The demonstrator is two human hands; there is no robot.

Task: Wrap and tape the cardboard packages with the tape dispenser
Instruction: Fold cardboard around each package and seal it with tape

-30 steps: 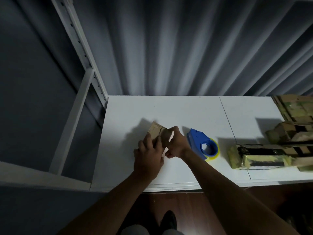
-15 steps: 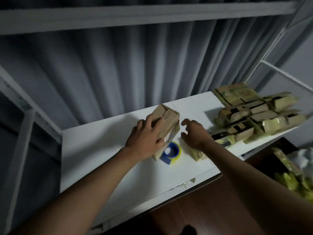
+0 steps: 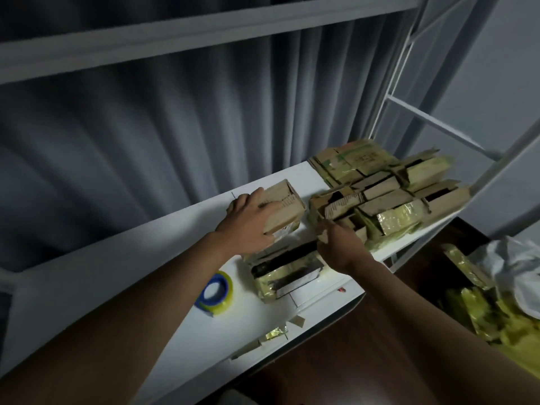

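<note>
My left hand (image 3: 248, 222) grips a plain cardboard package (image 3: 287, 204) from its left side and holds it just above the white table (image 3: 117, 273). My right hand (image 3: 340, 247) reaches the near edge of a pile of cardboard packages (image 3: 385, 188), several of them wrapped in shiny yellow tape. Its fingertips are hidden, so its grip is unclear. Between my forearms lies a taped package (image 3: 287, 271). The blue tape dispenser (image 3: 215, 292), loaded with a yellow roll, lies on the table beside my left forearm.
Tape scraps (image 3: 274, 334) lie at the table's front edge. A white shelf frame (image 3: 438, 124) rises at the right and a beam (image 3: 175, 33) crosses overhead. On the dark floor at the right sit a white bag (image 3: 514, 276) and yellow-taped bundles (image 3: 502, 320). Grey curtain behind.
My left hand has carried the cardboard package to the right, past the dispenser toward the pile. My right hand let go of it and moved to the pile. The view swung right.
</note>
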